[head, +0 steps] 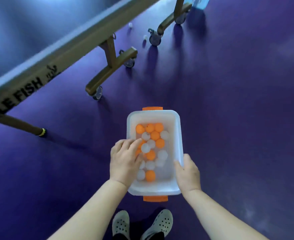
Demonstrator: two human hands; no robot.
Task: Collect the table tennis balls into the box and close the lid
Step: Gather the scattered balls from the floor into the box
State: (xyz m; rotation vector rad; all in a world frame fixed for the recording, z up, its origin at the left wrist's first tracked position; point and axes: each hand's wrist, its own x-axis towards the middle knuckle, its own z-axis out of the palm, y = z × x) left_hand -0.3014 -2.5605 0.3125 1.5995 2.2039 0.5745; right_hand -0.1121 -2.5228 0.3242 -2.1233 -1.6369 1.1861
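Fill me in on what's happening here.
A person stands beside a table tennis table, holding a white box with orange clips. The right hand grips the box's right rim; the left hand reaches inside among the orange and white balls already collected. No lid is in view. Two white balls still lie on the purple floor near the table's wheels.

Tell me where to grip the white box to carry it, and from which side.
Take the white box by its two orange handles, which jut from the short ends, one hand from each end. The right hand grips only one long rim, which probably tips easily.
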